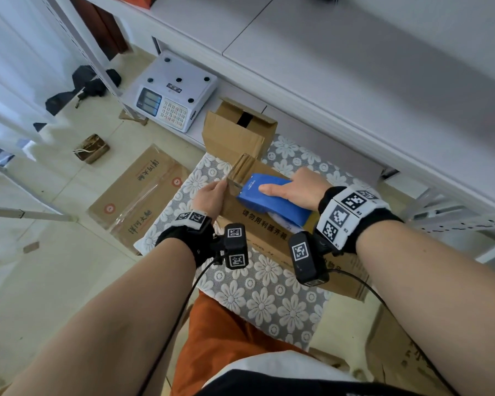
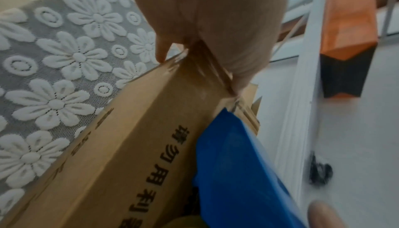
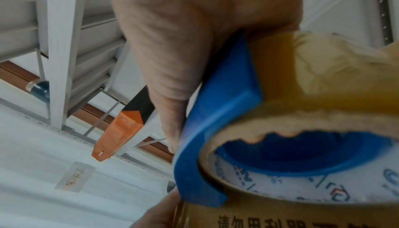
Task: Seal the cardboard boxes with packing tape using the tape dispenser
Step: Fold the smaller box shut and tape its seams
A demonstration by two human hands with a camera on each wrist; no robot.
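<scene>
The right hand grips the dispenser on the box. The left hand, just beside it, pinches the tape.

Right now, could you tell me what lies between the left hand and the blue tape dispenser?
A short stretch of clear packing tape spans from the left hand to the tape dispenser over the cardboard box, seen in the head view.

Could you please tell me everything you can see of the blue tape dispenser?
The tape dispenser has a smooth blue plastic shell curving over a roll of brownish clear tape on a blue hub. It lies on the printed cardboard box, nose toward the far-left edge. The right hand grips it from above; the left hand pinches the tape strip pulled from its nose.
</scene>
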